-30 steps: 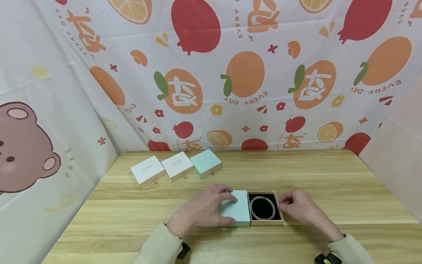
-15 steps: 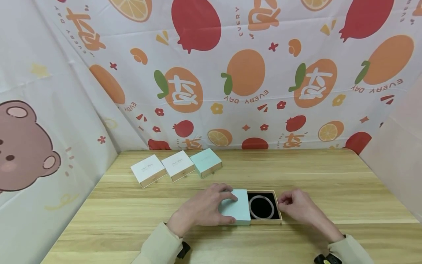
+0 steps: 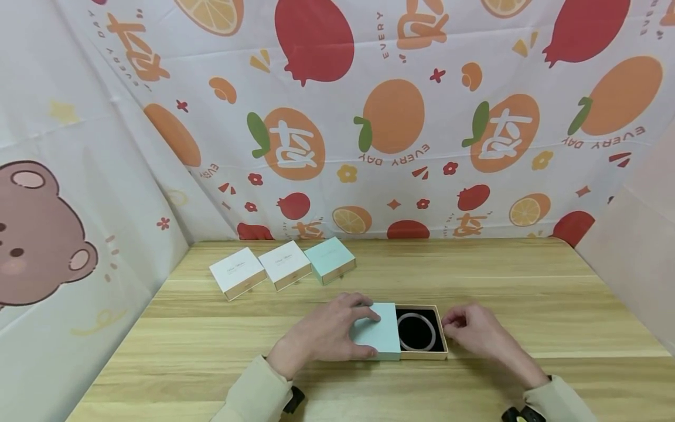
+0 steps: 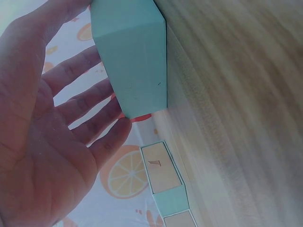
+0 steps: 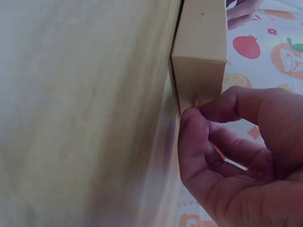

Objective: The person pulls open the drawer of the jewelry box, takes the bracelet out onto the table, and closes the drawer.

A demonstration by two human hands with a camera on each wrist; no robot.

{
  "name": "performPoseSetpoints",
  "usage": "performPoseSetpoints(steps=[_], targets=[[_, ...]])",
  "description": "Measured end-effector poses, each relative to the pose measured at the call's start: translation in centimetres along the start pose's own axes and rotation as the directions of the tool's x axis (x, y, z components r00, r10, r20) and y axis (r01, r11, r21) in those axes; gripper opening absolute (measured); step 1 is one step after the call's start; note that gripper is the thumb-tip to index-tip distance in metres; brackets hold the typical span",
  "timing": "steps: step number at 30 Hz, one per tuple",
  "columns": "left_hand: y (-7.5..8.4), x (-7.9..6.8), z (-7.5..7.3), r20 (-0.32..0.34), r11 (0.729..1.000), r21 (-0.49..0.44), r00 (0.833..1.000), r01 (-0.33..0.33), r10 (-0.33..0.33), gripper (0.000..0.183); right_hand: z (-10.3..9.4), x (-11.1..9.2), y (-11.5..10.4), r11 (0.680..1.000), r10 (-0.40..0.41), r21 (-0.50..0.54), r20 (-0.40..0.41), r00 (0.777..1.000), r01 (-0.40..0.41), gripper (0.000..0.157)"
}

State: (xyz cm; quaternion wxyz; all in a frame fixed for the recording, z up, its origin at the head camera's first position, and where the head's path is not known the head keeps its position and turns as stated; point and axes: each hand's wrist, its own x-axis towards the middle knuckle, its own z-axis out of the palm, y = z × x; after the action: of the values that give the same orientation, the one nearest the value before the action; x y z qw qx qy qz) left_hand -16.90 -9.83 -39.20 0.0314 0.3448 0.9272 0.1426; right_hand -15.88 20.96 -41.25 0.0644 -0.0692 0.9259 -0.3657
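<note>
A mint-green jewelry box has its outer sleeve [image 3: 387,337] flat on the table, with a tan drawer [image 3: 422,356] sticking out to the right. Inside the drawer, on black lining, lies a pale ring-shaped bangle [image 3: 433,334], its left edge at the sleeve's mouth. My left hand [image 3: 334,331] holds the sleeve, thumb at the near side, index finger on top and other fingers at the far side. At the drawer's right end my right hand [image 3: 477,329] pinches a small pull tab [image 5: 196,101] between thumb and index finger.
Behind, to the left, two white boxes [image 3: 237,269] and another mint-green box [image 3: 330,258] stand in a row on the wooden table [image 3: 506,281]. A fruit-print cloth [image 3: 390,176] hangs along the table's back edge.
The drawer has slid left, a little further into the sleeve, carrying the bangle. My right hand has moved left with it; the left hand stays in place.
</note>
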Motion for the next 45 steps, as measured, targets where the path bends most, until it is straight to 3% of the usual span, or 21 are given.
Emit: performPoseSetpoints(steps=[3,5,9,12,17,27,34,45], targets=[[0.0,0.0,0.0,0.001,1.000,-0.001,1.000,0.001,-0.001,0.052,-0.2,0.1,-0.4,0.999,-0.029,-0.027,-0.040,0.999,0.028,0.010],[0.0,0.1,0.0,0.001,1.000,-0.001,1.000,0.000,0.000,0.052,-0.1,0.3,-0.7,0.992,-0.108,-0.070,-0.073,0.991,0.103,0.008],[0.0,0.1,0.0,0.002,1.000,-0.002,1.000,-0.003,0.003,0.052,0.3,0.7,-1.2,0.939,-0.306,-0.192,-0.094,0.947,0.285,0.003],[0.0,0.2,0.1,0.001,1.000,-0.004,1.000,-0.007,0.007,0.052,0.7,1.1,-1.5,0.909,-0.349,-0.270,-0.081,0.934,0.316,0.005],[0.1,0.3,0.1,0.004,1.000,-0.008,1.000,-0.011,0.011,0.052,1.2,1.4,-2.0,0.903,-0.314,-0.325,-0.058,0.948,0.280,0.009],[0.0,0.5,-0.2,0.016,0.999,0.033,1.000,-0.022,0.021,0.054,1.3,2.0,-2.2,0.938,-0.258,-0.259,-0.075,0.963,0.231,0.014],[0.4,0.4,-0.3,0.023,0.996,0.085,0.999,-0.039,0.037,0.055,0.6,1.7,-2.2,0.988,-0.139,-0.075,-0.052,0.989,0.135,0.010],[0.6,-0.3,-0.1,0.001,0.986,0.136,0.995,-0.096,0.097,0.046,-0.5,0.9,-1.8,0.984,-0.074,0.163,-0.003,0.997,0.073,0.005]])
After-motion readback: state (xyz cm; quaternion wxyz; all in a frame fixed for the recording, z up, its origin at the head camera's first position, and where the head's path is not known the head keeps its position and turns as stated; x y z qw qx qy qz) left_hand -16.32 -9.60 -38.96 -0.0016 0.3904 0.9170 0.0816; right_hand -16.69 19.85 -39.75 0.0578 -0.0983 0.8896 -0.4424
